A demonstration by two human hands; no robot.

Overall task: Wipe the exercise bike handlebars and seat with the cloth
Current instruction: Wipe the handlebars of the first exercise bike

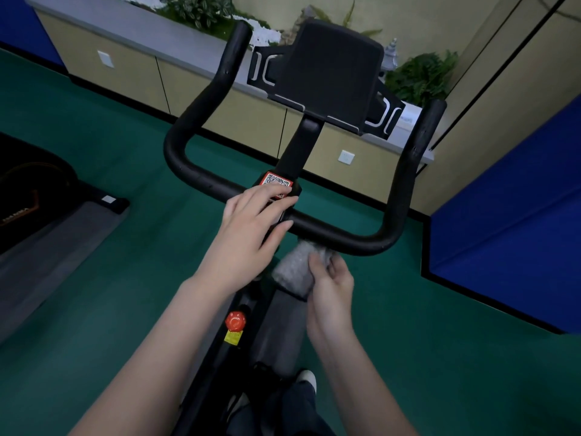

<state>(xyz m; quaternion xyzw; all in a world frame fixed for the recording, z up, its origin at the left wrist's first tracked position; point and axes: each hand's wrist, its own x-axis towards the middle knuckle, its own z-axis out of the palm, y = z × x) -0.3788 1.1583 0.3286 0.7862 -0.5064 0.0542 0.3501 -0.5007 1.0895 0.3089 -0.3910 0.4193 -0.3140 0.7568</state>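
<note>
Grey textured cloth is gripped bunched in the right hand, just under the centre of the black U-shaped padded handlebars, probably touching the bar's underside, view unclear. Left hand is laid open, fingers spread, on the centre clamp, likely for bracing. Black console tablet holder obstructs the middle stem. Seat not visible.
</note>
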